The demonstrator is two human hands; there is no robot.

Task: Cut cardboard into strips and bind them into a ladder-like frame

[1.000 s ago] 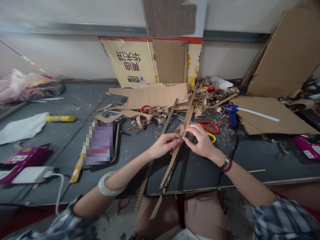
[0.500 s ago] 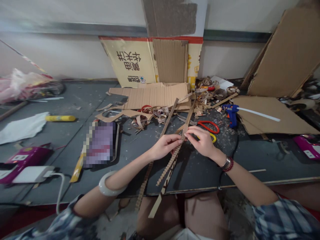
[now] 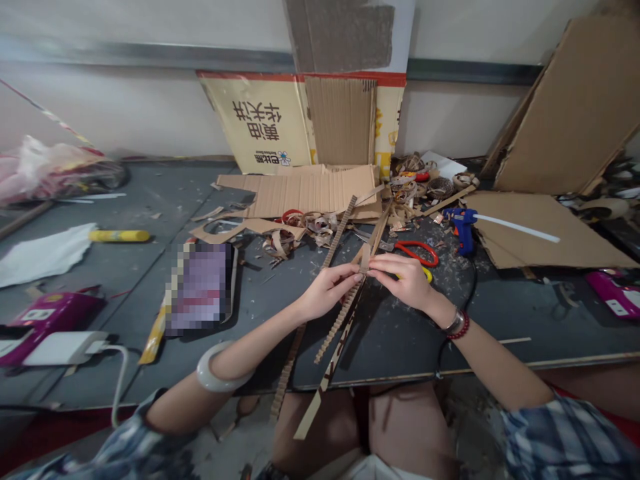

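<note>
Between the fingertips of my left hand (image 3: 327,291) and my right hand (image 3: 403,281) is a corrugated cardboard strip (image 3: 340,327), pinched near its upper end. Its ridged tail slants down toward the table's front edge. Beneath it lies a flat cardboard strip (image 3: 313,413) with dark print, its cream end hanging over the edge. Another ridged strip (image 3: 339,233) runs under my left wrist. Just beyond my right hand are scissors (image 3: 417,253) with red and yellow handles, partly hidden by that hand.
A blue glue gun (image 3: 464,230) with a white glue stick stands at the right by a cardboard sheet (image 3: 550,230). Cardboard pieces (image 3: 310,193) and curled scraps (image 3: 283,241) lie at the back. On the left are a pixelated tablet-like object (image 3: 203,287), a yellow tube (image 3: 120,236) and a white charger (image 3: 67,349).
The upper end of the held strip has bent up and back at my fingertips, and its lower tail has shifted slightly upward. Both hands stay almost in place.
</note>
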